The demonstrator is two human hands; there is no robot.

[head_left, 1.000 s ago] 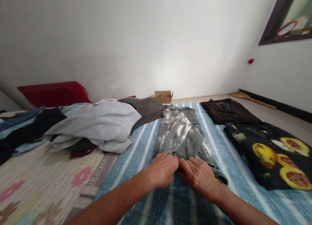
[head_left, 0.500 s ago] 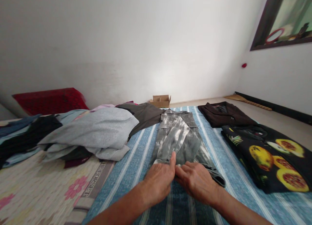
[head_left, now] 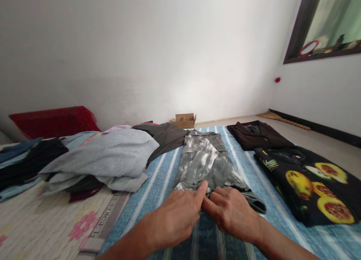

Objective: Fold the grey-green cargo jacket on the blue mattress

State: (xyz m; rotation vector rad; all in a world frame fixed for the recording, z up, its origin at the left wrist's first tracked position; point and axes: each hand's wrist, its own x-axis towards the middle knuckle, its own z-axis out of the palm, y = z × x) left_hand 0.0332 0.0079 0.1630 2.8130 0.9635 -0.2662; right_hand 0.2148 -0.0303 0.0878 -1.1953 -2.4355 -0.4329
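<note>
Grey and white mottled pants (head_left: pixel 207 156) lie folded lengthwise on the blue striped cloth, waistband away from me and one leg slanting across the top. At their near edge, my left hand (head_left: pixel 180 211) is closed on the fabric, its thumb side up. Close against it, my right hand (head_left: pixel 227 209) has its fingers curled round the same edge. Both hands hide the part of the fabric that they grip. A rolled hem sticks out to the right of my right hand.
Left of the pants lies a heap with a grey garment (head_left: pixel 104 154) and a dark one (head_left: pixel 166 138). On the right are a folded brown garment (head_left: pixel 262 134) and a black fruit-print garment (head_left: pixel 304 185). A cardboard box (head_left: pixel 184 121) stands by the wall.
My hands stay together at the near edge of the pants, with the left hand shifted slightly and its thumb lowered. The rolled hem has moved a little to the right. The view has tilted slightly.
</note>
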